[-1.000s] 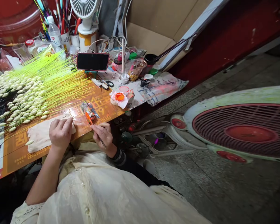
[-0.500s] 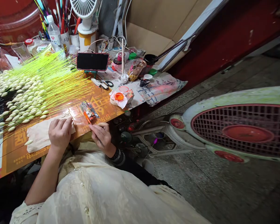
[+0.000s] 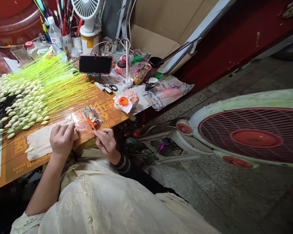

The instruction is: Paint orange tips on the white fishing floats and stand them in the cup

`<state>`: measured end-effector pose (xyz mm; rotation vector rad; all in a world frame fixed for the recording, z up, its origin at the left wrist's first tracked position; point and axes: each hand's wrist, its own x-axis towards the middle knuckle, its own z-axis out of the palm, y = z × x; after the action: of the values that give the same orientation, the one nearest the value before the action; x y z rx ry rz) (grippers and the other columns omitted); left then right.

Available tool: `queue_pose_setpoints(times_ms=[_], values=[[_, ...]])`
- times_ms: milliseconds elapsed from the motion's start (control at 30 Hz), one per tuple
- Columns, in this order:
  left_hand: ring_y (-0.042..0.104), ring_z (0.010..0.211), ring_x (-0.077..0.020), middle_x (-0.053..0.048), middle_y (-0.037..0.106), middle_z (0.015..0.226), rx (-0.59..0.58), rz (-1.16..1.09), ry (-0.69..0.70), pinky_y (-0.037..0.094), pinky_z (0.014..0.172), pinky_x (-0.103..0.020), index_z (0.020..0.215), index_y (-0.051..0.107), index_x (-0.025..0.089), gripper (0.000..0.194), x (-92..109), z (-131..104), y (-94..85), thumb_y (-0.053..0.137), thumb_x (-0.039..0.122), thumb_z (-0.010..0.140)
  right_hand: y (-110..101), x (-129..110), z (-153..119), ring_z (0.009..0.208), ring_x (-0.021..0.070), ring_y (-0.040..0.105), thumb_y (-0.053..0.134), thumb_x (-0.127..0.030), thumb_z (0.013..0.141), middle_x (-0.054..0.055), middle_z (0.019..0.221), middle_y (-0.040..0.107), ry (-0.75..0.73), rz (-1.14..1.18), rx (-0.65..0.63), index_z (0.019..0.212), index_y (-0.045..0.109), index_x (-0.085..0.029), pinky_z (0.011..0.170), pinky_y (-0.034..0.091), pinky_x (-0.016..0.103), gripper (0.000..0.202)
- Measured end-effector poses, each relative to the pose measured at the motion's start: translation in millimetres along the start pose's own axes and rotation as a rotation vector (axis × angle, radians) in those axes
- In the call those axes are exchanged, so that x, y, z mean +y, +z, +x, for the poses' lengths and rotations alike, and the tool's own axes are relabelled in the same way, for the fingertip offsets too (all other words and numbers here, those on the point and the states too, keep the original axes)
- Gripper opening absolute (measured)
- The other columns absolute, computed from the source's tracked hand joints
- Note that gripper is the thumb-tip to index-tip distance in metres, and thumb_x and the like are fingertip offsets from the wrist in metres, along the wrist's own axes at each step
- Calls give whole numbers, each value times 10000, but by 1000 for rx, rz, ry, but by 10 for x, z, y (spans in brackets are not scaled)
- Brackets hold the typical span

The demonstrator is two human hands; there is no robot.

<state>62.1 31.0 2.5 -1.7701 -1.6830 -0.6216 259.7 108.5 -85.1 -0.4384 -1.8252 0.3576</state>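
My right hand [image 3: 105, 141] pinches a thin brush [image 3: 91, 124], its orange end resting at a small paint-smeared palette [image 3: 92, 116] near the table's front edge. To the left, my left hand [image 3: 62, 139] is closed over a pale cloth [image 3: 40, 139]; what its fingertips grip, if anything, is too small to make out. One whitish bud-shaped piece [image 3: 29, 149] lies on the cloth's left end. Beyond the cloth, many similar pieces [image 3: 31, 109] on yellow-green stems [image 3: 65, 81] are spread over the orange table covering [image 3: 107, 122].
An open orange paint pot [image 3: 123, 101] sits on white tissue right of the palette. Behind are scissors [image 3: 112, 87], a propped phone [image 3: 95, 65], a small fan [image 3: 87, 9], a bottle [image 3: 55, 34] and jars. A larger fan [image 3: 254, 136] stands at the right.
The whole view has shifted slightly. Both hands keep nearly the same pose, and the brush stays at the palette. The large fan's grille pattern looks different.
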Motion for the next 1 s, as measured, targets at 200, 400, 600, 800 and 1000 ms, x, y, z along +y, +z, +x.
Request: queue_pose_setpoints(times_ms=[200,400,600,800,1000], values=[[612,803,-197,-58,765,911,-28,-12,-37,438,786,-348,1126,722,212,192,-10,-23,10,598,214,981,-13,-9,21,999,219,629,555,-119,979,83,1145,749,4,2,15,1506,503,-258,885,555,426,548],[623,845,-208,-71,764,951,-61,-81,-97,434,799,-370,1142,728,234,213,-18,-51,27,574,254,995,-33,-24,12,1005,223,637,541,-135,988,89,1150,749,-5,22,17,1517,487,-249,886,555,439,544],[616,846,-207,-73,763,956,-91,-79,-118,419,798,-372,1116,729,226,211,2,-60,20,553,267,1008,-54,-148,11,1008,225,618,556,-150,981,75,1150,747,-35,46,-74,1509,494,-262,933,527,464,543],[607,851,-206,-65,766,961,-76,-55,-91,424,790,-363,1111,727,216,198,13,-64,10,566,247,1001,-9,-176,-85,1037,219,602,561,-170,989,54,1182,744,12,-33,-182,1463,543,-279,999,473,478,487],[618,851,-212,-76,761,959,-110,-93,-139,430,794,-379,1124,730,230,226,18,-75,13,539,267,1009,45,-148,-152,1064,226,598,585,-190,983,36,1211,742,13,-67,-195,1516,484,-319,1020,432,471,558]])
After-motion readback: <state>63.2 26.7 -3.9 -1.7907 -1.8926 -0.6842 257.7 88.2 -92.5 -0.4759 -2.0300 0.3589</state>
